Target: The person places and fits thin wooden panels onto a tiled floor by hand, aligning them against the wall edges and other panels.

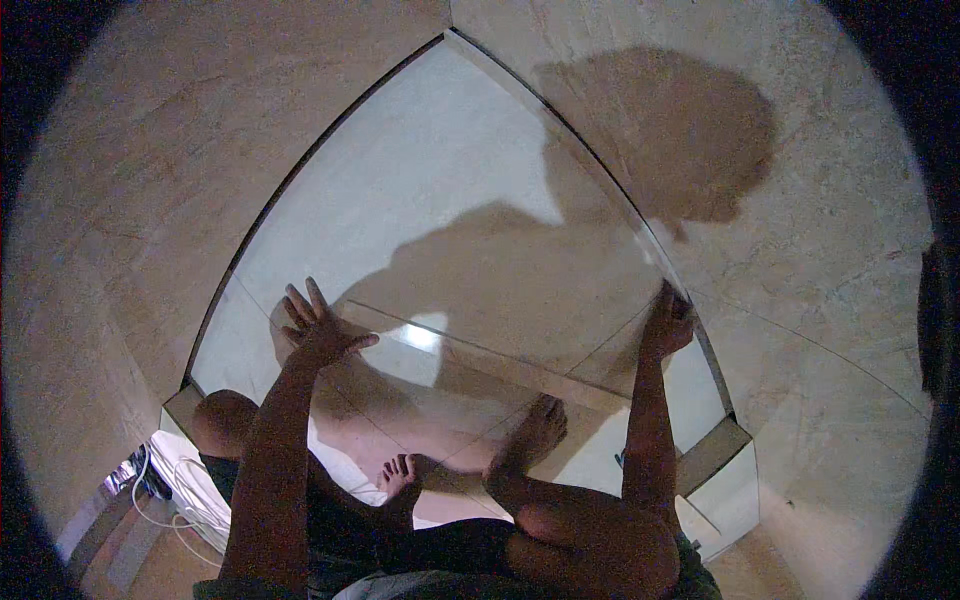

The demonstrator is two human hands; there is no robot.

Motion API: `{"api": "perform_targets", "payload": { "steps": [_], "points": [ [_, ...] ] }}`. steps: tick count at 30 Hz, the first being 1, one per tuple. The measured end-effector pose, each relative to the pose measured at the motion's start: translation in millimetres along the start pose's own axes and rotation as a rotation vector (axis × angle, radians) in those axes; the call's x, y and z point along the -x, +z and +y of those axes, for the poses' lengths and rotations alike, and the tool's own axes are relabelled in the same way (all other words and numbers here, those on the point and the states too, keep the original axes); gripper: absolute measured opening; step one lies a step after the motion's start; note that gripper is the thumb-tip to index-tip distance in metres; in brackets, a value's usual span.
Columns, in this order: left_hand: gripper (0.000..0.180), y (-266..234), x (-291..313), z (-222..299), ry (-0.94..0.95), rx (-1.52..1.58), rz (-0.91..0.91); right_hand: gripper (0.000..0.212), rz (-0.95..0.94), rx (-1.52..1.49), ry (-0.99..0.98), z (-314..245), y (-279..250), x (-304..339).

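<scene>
My left hand (313,332) rests with spread fingers on the pale floor tile (440,130), left of the middle. At the right side, my right hand (668,322) is down at the floor's edge, beside a narrow light strip (712,372) that runs along the wall. Its fingers are bent and close together in shadow; whatever may be between them is hidden. A narrow beige strip (490,358) lies slantwise across the floor between my two hands, touching neither. One bare foot (543,425) stands just below that strip, another (400,472) farther left.
Beige stone-patterned walls (250,120) meet in a far corner, with a dark gap along the floor's left edge. Low tiled blocks stand at the left and right (715,452). A coiled white cable (185,487) lies at lower left. My shadow darkens the middle.
</scene>
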State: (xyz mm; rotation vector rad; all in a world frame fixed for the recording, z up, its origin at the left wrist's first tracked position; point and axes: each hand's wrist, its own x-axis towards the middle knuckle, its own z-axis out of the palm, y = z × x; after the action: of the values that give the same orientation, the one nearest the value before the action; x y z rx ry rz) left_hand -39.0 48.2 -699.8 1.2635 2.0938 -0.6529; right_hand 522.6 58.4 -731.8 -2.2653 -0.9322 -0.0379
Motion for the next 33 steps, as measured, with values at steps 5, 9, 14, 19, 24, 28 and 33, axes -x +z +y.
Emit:
{"api": "perform_targets", "payload": {
  "steps": [5,9,14,19,24,28,33],
  "points": [
    [0.167,0,1,1,-0.003,-0.033,0.012,0.044,-0.094,0.153,0.020,6,-2,-1],
    [0.166,2,-4,-5,0.006,-0.044,0.010,0.046,-0.044,0.059,0.001,5,2,2],
    [0.164,9,-5,-10,0.047,-0.004,0.046,0.050,0.002,0.202,-0.092,41,13,2],
    [0.163,7,-5,-14,0.050,0.023,0.015,0.058,0.012,0.248,-0.140,37,11,11],
    [0.163,8,-5,-13,0.067,-0.008,0.060,0.060,0.049,0.170,-0.248,31,7,9],
    [0.164,2,0,-12,0.058,0.007,0.027,0.057,-0.020,0.170,-0.123,24,5,13],
    [0.166,9,-8,-4,0.069,0.046,0.051,0.053,-0.013,0.197,-0.109,64,13,-5]
  ]
}}
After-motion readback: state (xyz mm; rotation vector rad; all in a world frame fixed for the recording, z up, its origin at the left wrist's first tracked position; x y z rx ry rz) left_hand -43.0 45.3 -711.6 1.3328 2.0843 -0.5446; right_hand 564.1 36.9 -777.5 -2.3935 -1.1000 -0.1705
